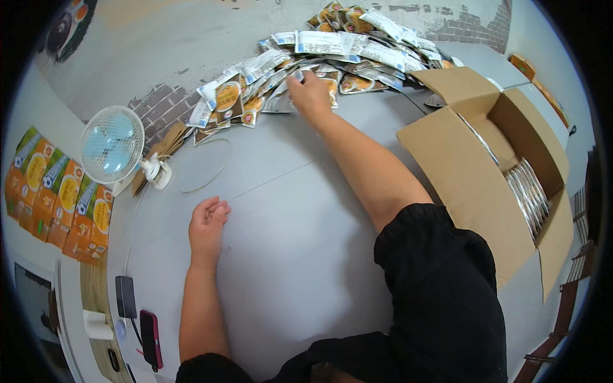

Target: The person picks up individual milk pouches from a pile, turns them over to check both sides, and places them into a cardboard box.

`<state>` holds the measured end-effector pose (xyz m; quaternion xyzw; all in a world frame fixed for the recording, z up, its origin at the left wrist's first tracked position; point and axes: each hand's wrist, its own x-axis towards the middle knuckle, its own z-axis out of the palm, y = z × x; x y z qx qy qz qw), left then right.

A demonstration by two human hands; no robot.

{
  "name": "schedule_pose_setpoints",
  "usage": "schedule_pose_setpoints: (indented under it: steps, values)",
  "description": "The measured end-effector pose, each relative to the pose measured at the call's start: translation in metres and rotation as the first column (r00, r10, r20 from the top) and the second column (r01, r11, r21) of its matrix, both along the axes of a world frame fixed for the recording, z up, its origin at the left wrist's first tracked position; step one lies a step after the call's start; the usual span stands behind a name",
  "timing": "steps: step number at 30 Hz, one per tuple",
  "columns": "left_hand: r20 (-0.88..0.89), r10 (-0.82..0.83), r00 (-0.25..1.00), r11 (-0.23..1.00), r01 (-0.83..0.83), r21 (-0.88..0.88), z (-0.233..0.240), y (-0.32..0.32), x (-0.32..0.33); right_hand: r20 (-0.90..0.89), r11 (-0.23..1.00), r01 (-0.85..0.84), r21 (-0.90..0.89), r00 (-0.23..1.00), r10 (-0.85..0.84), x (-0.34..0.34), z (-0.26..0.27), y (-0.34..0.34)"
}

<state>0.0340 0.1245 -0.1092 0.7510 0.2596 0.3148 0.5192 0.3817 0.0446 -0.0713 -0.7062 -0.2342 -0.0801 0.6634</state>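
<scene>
My right hand [310, 95] reaches to the front edge of a long pile of flat printed packets [268, 64] at the far side of the grey table [287, 230]. Its fingers are bent at a packet there; whether they grip it I cannot tell. My left hand [209, 218] rests at the table's left part with loosely curled fingers and nothing in it. On the right stands an open cardboard box [459, 177], with a row of packets [527, 196] standing upright inside.
A small white fan [113, 143] with blue blades stands at the left, its cable looping over the table. Orange and green cartons [62, 191] stand beyond it. A power adapter [125, 297] and a phone [151, 340] lie at the left edge. Flattened cardboard [167, 143] leans behind the fan.
</scene>
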Motion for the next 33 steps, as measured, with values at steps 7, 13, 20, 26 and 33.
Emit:
schedule_pose_setpoints:
  steps: [7, 13, 20, 26, 33]
  values:
    - [0.118, 0.240, 0.964, 0.544, -0.234, 0.806, 0.025, -0.017, 0.000, -0.196, 0.665, -0.731, 0.153, 0.637, 0.745, -0.139, 0.044, 0.007]
    - [0.277, -0.073, 0.958, 0.992, 0.098, -0.078, 0.020, -0.015, -0.008, -0.365, 0.375, -0.926, 0.036, 0.337, 0.868, -0.204, 0.055, -0.009]
    - [0.514, -0.018, 0.858, 0.865, 0.271, -0.422, 0.037, -0.033, -0.005, 0.164, 0.678, -0.683, -0.272, 0.661, 0.732, -0.176, 0.043, 0.000]
    - [0.441, -0.155, 0.884, 0.789, 0.380, -0.484, 0.025, -0.027, -0.006, -0.341, 0.215, -0.977, 0.017, 0.196, 0.919, -0.185, 0.023, 0.001]
    - [0.350, -0.124, 0.929, 0.835, 0.288, -0.468, 0.022, -0.021, -0.005, -0.400, 0.200, -0.907, 0.371, 0.039, 0.916, -0.198, 0.002, -0.001]
